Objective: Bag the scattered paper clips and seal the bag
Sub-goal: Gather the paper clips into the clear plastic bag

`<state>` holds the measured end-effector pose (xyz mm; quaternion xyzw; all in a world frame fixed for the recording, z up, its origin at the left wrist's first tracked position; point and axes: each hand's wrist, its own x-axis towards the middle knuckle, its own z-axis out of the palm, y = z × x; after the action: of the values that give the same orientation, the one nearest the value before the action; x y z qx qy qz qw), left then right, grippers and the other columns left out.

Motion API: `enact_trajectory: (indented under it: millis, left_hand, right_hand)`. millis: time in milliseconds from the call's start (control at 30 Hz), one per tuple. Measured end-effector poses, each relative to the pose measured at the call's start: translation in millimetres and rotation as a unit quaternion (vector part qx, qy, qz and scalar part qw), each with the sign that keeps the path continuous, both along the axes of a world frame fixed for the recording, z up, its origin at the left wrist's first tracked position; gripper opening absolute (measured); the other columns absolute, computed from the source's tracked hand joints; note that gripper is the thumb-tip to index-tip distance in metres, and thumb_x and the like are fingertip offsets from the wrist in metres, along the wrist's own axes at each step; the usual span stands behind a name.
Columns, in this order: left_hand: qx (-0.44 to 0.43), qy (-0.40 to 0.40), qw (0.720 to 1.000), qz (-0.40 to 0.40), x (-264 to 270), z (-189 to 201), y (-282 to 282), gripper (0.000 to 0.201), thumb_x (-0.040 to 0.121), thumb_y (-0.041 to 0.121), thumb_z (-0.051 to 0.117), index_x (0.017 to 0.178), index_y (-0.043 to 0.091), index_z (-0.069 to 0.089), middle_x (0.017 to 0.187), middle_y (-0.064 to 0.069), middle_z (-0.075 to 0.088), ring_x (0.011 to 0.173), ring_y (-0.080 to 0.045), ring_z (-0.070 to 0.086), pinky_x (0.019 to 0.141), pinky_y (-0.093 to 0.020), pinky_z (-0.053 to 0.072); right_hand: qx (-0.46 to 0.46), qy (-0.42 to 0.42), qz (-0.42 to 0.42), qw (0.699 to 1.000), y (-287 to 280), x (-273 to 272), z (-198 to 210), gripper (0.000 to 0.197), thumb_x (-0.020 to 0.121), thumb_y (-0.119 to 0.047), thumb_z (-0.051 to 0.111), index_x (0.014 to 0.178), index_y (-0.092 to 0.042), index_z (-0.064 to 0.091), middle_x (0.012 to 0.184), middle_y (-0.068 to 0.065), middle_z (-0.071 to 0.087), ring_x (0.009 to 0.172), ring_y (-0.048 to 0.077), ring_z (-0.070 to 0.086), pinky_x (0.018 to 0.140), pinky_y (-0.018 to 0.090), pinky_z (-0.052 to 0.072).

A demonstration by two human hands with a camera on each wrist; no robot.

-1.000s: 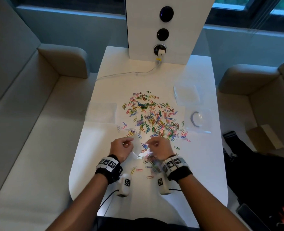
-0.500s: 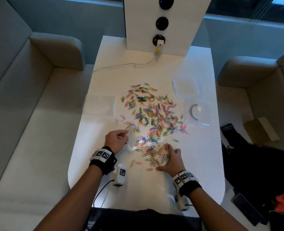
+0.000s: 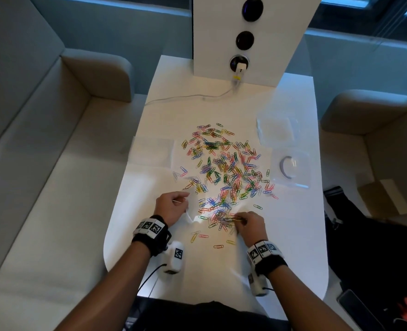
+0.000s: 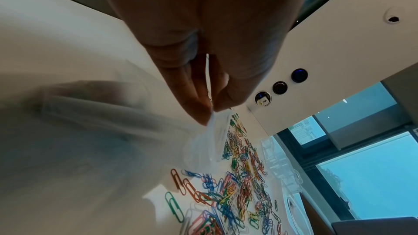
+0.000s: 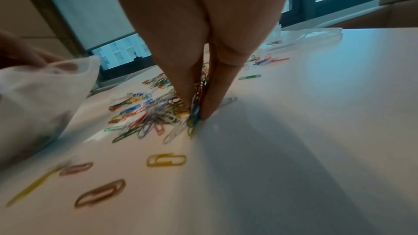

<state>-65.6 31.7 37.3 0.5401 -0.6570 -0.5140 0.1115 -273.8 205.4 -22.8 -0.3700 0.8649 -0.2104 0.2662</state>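
Pinching a small bunch of paper clips [image 5: 194, 119] off the table [image 3: 293, 235], right hand [image 3: 251, 226] should lift cleanly toward the bag [image 4: 203, 142], whose edge the left hand [image 3: 171, 207] pinches just beside the pile.

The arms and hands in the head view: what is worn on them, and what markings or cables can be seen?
Both forearms are bare, with no sleeves. Each wrist has a black band carrying white blocks printed with black square markers. Under each wrist hangs a small white camera unit with its own marker, and a thin black cable leaves it. The left hand and right hand wear no gloves.
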Motion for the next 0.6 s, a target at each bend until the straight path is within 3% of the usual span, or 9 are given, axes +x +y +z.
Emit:
enact_trajectory:
  millis: [67, 167, 233, 300, 367, 433, 500, 567, 600]
  left_hand:
    - [0.001, 0.001, 1.0, -0.003, -2, 0, 1, 0.028, 0.082, 0.008, 0.069, 0.108, 0.016, 0.073, 0.088, -0.003, 0.074, 0.072, -0.009, 0.069, 0.075, -0.008, 0.05]
    - [0.002, 0.004, 1.0, -0.007, -6, 2, 2, 0.028, 0.082, 0.007, 0.069, 0.109, 0.016, 0.073, 0.089, -0.004, 0.074, 0.075, -0.014, 0.07, 0.084, -0.02, 0.054]
    - [-0.001, 0.004, 1.0, -0.012, -9, 3, 4, 0.028, 0.082, 0.008, 0.069, 0.109, 0.016, 0.073, 0.09, -0.004, 0.074, 0.077, -0.015, 0.071, 0.085, -0.021, 0.054]
    - [-0.003, 0.006, 1.0, -0.015, -11, 4, 5, 0.028, 0.082, 0.008, 0.069, 0.109, 0.015, 0.073, 0.09, -0.003, 0.074, 0.078, -0.015, 0.071, 0.086, -0.021, 0.053]
    - [-0.004, 0.008, 1.0, -0.016, -13, 5, 7, 0.028, 0.082, 0.008, 0.069, 0.109, 0.014, 0.073, 0.091, -0.003, 0.073, 0.079, -0.014, 0.07, 0.086, -0.021, 0.053]
    - [-0.008, 0.009, 1.0, -0.018, -15, 7, 8, 0.028, 0.083, 0.007, 0.069, 0.11, 0.013, 0.073, 0.091, -0.003, 0.072, 0.078, -0.011, 0.069, 0.088, -0.021, 0.053]
    - [-0.016, 0.009, 1.0, -0.024, -16, 8, 10, 0.028, 0.083, 0.007, 0.069, 0.11, 0.013, 0.073, 0.09, -0.001, 0.072, 0.074, -0.005, 0.067, 0.082, -0.014, 0.053]
    - [-0.022, 0.011, 0.999, -0.03, -17, 9, 12, 0.028, 0.083, 0.008, 0.07, 0.109, 0.014, 0.073, 0.089, 0.001, 0.071, 0.072, -0.002, 0.066, 0.075, -0.008, 0.052]
    - [-0.022, 0.016, 0.999, -0.029, -17, 9, 12, 0.027, 0.082, 0.009, 0.07, 0.109, 0.015, 0.073, 0.089, 0.002, 0.072, 0.073, -0.004, 0.068, 0.077, -0.012, 0.054]
  right_hand:
    - [-0.018, -0.04, -0.044, 0.998, 3, -8, 3, 0.016, 0.078, -0.014, 0.077, 0.094, -0.014, 0.079, 0.087, 0.005, 0.076, 0.08, 0.017, 0.069, 0.087, 0.032, 0.056]
    - [-0.061, -0.176, -0.155, 0.97, 7, -20, 13, 0.022, 0.076, -0.014, 0.081, 0.097, -0.01, 0.078, 0.086, 0.008, 0.077, 0.074, 0.016, 0.073, 0.077, 0.023, 0.058]
    - [-0.108, -0.347, -0.233, 0.902, 4, -23, 25, 0.028, 0.08, -0.008, 0.076, 0.107, -0.003, 0.073, 0.092, 0.01, 0.076, 0.079, 0.019, 0.074, 0.074, 0.024, 0.059]
    - [-0.161, -0.504, -0.278, 0.802, -5, -19, 42, 0.03, 0.084, 0.001, 0.068, 0.113, 0.005, 0.066, 0.099, 0.013, 0.073, 0.083, 0.023, 0.072, 0.072, 0.025, 0.06]
    - [-0.188, -0.568, -0.261, 0.757, -19, -11, 58, 0.03, 0.088, 0.002, 0.062, 0.117, 0.007, 0.062, 0.102, 0.015, 0.069, 0.082, 0.019, 0.069, 0.067, 0.022, 0.059]
    - [-0.212, -0.582, -0.228, 0.752, -35, 3, 72, 0.028, 0.088, 0.002, 0.062, 0.116, 0.004, 0.063, 0.102, 0.015, 0.071, 0.085, 0.019, 0.07, 0.07, 0.023, 0.059]
    - [-0.228, -0.568, -0.206, 0.764, -52, 20, 78, 0.026, 0.086, 0.004, 0.064, 0.112, 0.003, 0.066, 0.1, 0.015, 0.073, 0.092, 0.023, 0.071, 0.078, 0.026, 0.059]
    - [-0.224, -0.501, -0.176, 0.817, -66, 38, 79, 0.025, 0.084, 0.003, 0.069, 0.108, 0.0, 0.069, 0.098, 0.015, 0.074, 0.091, 0.024, 0.072, 0.078, 0.027, 0.059]
    - [-0.212, -0.44, -0.153, 0.859, -71, 45, 77, 0.023, 0.083, 0.001, 0.071, 0.105, -0.003, 0.071, 0.096, 0.014, 0.075, 0.088, 0.023, 0.072, 0.077, 0.027, 0.059]
